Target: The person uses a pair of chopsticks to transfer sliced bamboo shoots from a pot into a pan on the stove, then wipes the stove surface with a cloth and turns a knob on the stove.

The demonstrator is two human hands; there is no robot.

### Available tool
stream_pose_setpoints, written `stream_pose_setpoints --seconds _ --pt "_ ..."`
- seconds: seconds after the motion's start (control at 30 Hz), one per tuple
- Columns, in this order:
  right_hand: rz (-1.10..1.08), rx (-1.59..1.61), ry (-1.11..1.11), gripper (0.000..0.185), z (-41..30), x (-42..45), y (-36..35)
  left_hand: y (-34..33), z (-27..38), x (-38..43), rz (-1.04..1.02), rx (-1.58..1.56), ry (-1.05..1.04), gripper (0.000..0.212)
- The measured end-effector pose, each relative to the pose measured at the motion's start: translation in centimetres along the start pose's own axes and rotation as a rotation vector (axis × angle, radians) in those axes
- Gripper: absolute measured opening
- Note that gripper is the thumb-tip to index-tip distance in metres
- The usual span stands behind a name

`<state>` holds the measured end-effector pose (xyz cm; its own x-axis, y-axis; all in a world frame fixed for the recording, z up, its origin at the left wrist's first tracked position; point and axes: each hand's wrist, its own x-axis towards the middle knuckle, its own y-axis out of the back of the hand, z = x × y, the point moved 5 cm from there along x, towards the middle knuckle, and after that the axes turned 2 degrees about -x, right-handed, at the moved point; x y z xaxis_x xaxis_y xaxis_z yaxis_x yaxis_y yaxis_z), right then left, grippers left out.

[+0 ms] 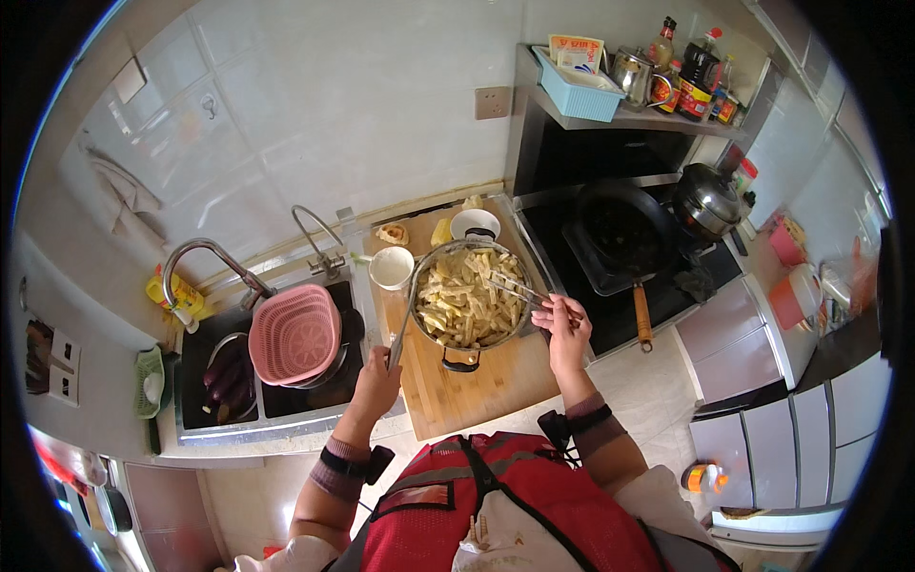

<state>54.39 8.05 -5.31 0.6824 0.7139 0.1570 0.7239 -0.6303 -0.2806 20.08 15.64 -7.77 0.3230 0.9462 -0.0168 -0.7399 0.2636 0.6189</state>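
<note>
A round metal pot with black handles (461, 362) stands on a wooden cutting board (486, 397), filled with pale, coated-looking strips of food (468, 297). My left hand (377, 386) grips the handle of a long metal utensil (404, 325) that leans at the pot's left rim; its far end is not clear. My right hand (569, 332) holds metal tongs or chopsticks (525, 292), which of the two I cannot tell, with the tips among the strips. A white cup or bowl (392, 268) sits left of the pot, and a white bowl (475, 223) is behind it.
Left is a double sink (261, 411) with a pink plastic basket (294, 336), eggplants (230, 379) and faucets. On the right, a black wok (620, 229) with a wooden handle and a lidded pot (706, 200) stand on the stove. Sauce bottles (697, 79) line the shelf above.
</note>
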Motion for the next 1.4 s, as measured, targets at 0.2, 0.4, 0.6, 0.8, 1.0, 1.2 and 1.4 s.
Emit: stream_pose_setpoints --seconds 0.2,0.4,0.6,0.8,1.0,1.2,1.4 --pt "0.037 -0.009 0.017 0.026 0.2 -1.9 0.9 -1.6 2.5 4.5 -0.138 0.166 -0.116 0.027" --pt "0.055 0.028 0.004 0.026 -0.8 -1.8 1.0 0.5 5.4 1.9 -0.232 0.33 -0.097 0.032" --pt "0.021 -0.015 0.014 0.026 -0.4 1.0 1.2 1.0 7.9 -4.3 -0.213 0.287 -0.167 0.044" --pt "-0.121 -0.229 0.14 0.024 -1.1 3.1 1.2 1.5 7.4 -4.6 -0.262 -0.263 0.352 0.03" --pt "-0.293 -0.421 0.334 0.017 -2.3 3.6 -0.5 2.7 7.2 -2.0 -0.257 -0.406 0.506 0.024" --pt "-0.4 -0.607 0.438 0.017 -1.7 3.2 -2.2 3.9 9.2 0.5 -0.332 -0.367 0.568 0.023" --pt "-0.469 -0.624 0.621 0.017 -2.3 1.9 -3.5 5.5 11.8 4.1 -0.375 0.006 0.242 0.014"
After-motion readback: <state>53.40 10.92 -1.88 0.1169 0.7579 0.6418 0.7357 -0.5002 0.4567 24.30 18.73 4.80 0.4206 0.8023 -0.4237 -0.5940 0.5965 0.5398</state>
